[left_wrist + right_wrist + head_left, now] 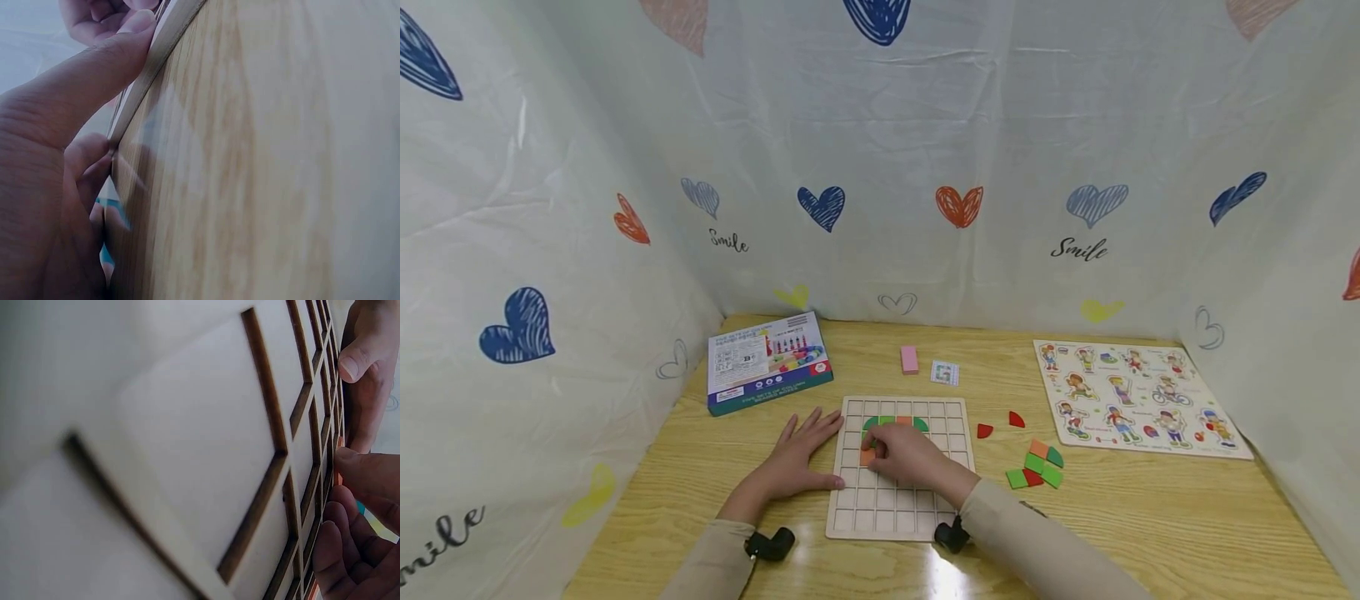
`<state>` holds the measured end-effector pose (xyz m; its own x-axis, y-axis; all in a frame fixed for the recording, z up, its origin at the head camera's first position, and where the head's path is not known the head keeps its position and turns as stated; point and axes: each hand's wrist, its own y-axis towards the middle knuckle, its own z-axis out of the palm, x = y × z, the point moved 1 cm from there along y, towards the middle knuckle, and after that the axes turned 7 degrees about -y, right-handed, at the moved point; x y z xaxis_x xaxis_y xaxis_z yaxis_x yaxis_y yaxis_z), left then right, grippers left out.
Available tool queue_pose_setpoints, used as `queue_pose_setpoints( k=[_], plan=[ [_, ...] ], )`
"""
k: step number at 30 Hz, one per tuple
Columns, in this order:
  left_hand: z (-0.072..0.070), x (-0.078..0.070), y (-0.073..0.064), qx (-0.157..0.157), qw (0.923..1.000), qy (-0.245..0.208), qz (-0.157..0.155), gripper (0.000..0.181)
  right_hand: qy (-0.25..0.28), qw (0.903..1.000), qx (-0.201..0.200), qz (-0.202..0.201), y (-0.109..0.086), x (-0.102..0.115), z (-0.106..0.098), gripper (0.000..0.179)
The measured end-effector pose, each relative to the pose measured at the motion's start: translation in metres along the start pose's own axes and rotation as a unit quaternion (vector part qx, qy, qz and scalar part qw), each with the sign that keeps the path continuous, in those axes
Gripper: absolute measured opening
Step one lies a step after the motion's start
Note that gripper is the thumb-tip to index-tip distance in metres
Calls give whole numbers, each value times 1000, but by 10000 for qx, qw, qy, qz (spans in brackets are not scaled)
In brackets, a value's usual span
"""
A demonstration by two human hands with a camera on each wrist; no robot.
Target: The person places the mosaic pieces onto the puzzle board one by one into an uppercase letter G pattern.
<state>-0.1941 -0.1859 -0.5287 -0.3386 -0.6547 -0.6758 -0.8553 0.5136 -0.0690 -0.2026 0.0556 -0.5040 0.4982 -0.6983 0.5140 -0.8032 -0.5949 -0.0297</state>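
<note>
A pale wooden grid board [865,523] lies on the table. My right hand [910,457] is over its left half, index finger and thumb curled at an orange square tile [867,457] in a left-side cell; orange also shows by the thumb [369,472] in the right wrist view. Along an upper row sit green and orange tiles, with a dark green quarter-round tile [921,425] at the right end; the hand partly hides this row. My left hand [797,458] lies spread on the table, fingers straight, its thumb [119,56] against the board's left edge.
Right of the board are two red quarter-round tiles [1017,419] and a loose cluster of green, orange and red tiles [1036,465]. Behind it lie a pink block [909,360] and a small pattern card [945,372]. A game box [767,362] stands back left, a picture puzzle board [1138,400] right.
</note>
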Motion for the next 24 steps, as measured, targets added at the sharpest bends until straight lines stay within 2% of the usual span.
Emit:
queue_pose_setpoints(
  k=[7, 17, 24],
  plan=[
    [-1, -2, 0, -21, 10000, -26, 24, 98, 167, 9998, 35, 106, -1, -1, -1, 18],
    [0, -3, 0, -23, 10000, -51, -14, 99, 740, 9972, 94, -55, -12, -13, -8, 18],
    [0, -4, 0, -3, 9999, -49, -134, 99, 674, 9974, -93, -227, -24, -27, -15, 17]
  ],
)
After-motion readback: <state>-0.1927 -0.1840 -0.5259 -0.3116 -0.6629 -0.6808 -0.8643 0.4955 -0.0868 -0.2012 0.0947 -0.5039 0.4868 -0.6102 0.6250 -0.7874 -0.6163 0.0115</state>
